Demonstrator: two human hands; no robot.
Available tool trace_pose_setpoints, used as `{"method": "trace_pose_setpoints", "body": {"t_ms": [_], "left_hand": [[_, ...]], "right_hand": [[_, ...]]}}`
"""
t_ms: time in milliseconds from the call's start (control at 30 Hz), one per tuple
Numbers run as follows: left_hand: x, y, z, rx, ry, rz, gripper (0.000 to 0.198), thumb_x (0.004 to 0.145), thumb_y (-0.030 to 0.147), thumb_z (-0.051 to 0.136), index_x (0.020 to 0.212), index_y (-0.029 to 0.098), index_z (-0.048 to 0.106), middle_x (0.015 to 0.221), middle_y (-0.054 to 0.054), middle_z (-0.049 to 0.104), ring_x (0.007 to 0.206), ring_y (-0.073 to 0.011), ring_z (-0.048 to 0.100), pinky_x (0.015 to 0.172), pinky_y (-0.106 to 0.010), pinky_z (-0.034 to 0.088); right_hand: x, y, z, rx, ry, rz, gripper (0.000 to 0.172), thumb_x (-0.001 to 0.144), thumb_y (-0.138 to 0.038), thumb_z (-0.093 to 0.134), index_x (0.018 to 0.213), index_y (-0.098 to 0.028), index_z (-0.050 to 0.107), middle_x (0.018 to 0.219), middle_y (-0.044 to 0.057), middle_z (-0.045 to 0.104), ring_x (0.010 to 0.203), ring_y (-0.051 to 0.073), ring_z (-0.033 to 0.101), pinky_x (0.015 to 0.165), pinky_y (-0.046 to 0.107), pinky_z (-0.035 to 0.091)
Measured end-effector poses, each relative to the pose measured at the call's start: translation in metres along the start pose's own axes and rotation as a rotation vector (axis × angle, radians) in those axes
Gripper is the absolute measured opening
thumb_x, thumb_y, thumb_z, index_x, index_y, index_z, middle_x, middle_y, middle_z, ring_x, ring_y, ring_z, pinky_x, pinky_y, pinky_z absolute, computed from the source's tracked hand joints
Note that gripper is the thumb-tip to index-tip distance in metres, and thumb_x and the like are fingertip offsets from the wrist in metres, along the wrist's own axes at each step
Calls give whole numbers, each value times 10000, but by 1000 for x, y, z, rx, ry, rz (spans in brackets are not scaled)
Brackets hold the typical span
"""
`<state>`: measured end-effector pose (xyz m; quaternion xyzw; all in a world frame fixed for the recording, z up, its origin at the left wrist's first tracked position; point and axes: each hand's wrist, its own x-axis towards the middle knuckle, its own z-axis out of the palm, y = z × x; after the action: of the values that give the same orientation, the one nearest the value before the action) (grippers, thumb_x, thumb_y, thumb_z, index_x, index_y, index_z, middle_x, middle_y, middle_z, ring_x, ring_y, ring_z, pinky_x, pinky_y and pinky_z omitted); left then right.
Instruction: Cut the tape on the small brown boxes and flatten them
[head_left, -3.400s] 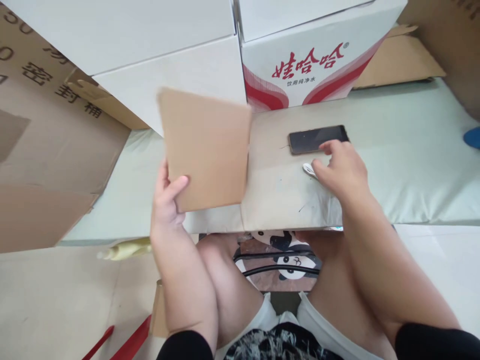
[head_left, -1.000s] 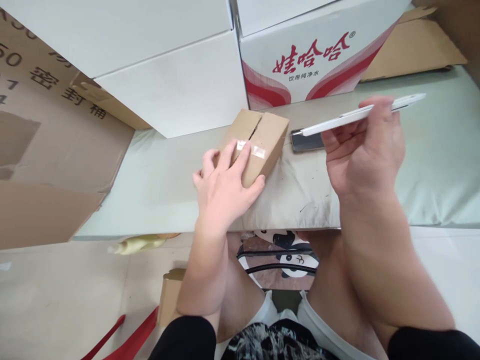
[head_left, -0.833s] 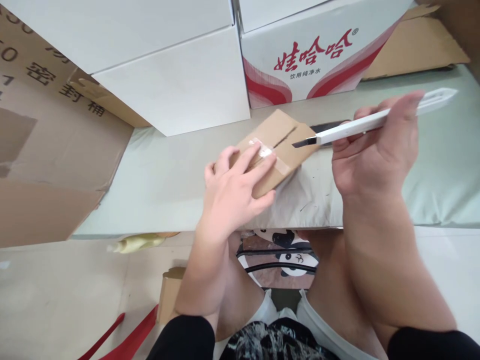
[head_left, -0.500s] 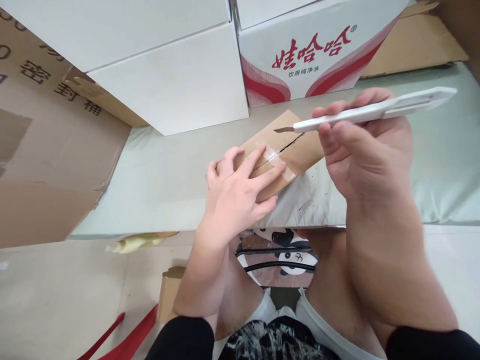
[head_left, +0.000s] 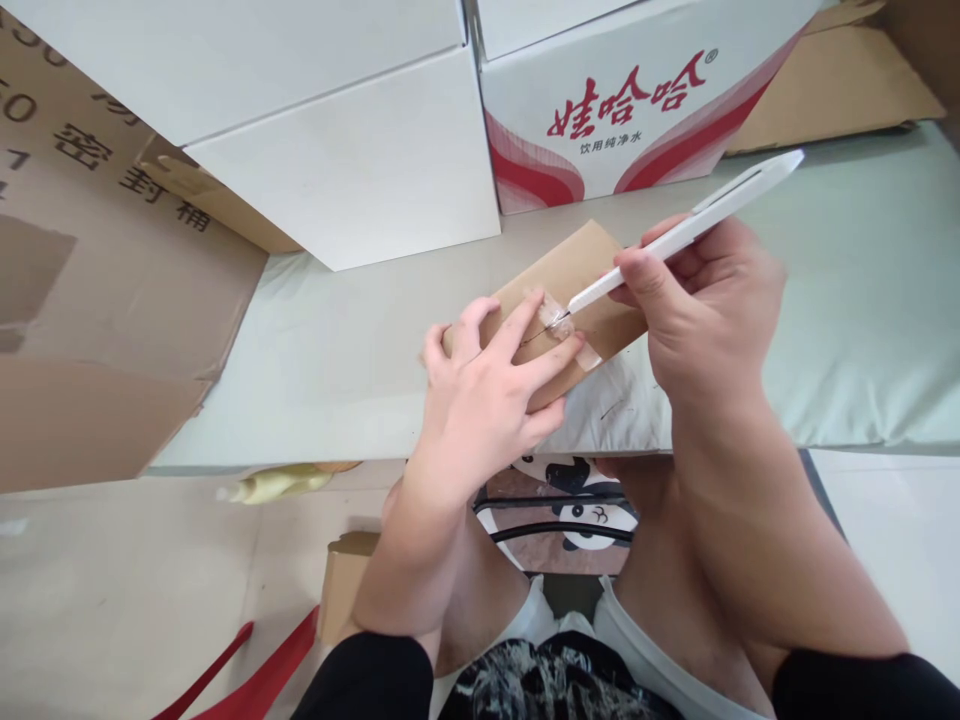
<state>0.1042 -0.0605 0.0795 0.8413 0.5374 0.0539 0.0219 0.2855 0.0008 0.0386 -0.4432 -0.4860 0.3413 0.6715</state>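
A small brown cardboard box [head_left: 579, 278] lies on the pale cloth-covered surface [head_left: 337, 350], its top seam closed with a strip of clear tape [head_left: 559, 322]. My left hand [head_left: 487, 395] presses down on the box's near end, fingers spread flat over it. My right hand [head_left: 705, 310] is closed round a white utility knife [head_left: 697, 215], held like a pen. The blade tip touches the tape at the seam, just beyond my left fingertips. The phone seen earlier is hidden behind the box and my right hand.
Large white cartons [head_left: 337, 170] and a red-and-white printed carton [head_left: 622, 110] stand close behind the box. Flattened brown cardboard [head_left: 90, 300] leans at the left and back right [head_left: 832, 80]. Below, another small brown box [head_left: 341, 590] and red strips [head_left: 247, 670] lie on the floor by my knees.
The box was laid down and turned on the cloth under my left hand. My right hand picked up the knife, swung it over and lowered the blade tip onto the taped seam.
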Motion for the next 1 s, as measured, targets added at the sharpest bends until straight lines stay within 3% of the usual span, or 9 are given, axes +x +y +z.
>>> {"method": "trace_pose_setpoints", "body": {"t_ms": [133, 500, 800, 1000], "left_hand": [[0, 0, 1, 11, 10, 3, 522, 929, 373, 669, 1439, 466, 613, 1686, -25, 428, 1463, -452, 378, 1059, -698, 372], [0, 0, 0, 12, 4, -8, 510, 923, 388, 668, 1427, 459, 628, 1688, -22, 424, 1468, -453, 373, 1069, -690, 370], [3, -1, -2, 12, -21, -40, 516, 902, 377, 685, 1409, 468, 645, 1676, -18, 445, 1468, -456, 375, 1073, -677, 377], [3, -2, -1, 0, -14, -35, 501, 903, 391, 679, 1400, 456, 659, 1673, -24, 450, 1465, -452, 376, 1080, -682, 372]], "right_hand": [[-1, 2, -1, -69, -18, 22, 327, 813, -521, 837, 898, -269, 648, 787, -6, 701, 775, 192, 736, 760, 401, 675], [0, 7, -1, -153, -15, -26, 323, 839, -563, 797, 892, -283, 645, 819, 6, 721, 847, 213, 751, 751, 391, 658], [-3, 7, 4, -233, 36, -79, 339, 870, -599, 746, 912, -281, 636, 833, 0, 732, 798, 191, 746, 733, 378, 653], [-4, 16, 5, -190, 77, -60, 305, 872, -572, 752, 928, -291, 647, 877, 4, 743, 961, 233, 764, 786, 406, 655]]}}
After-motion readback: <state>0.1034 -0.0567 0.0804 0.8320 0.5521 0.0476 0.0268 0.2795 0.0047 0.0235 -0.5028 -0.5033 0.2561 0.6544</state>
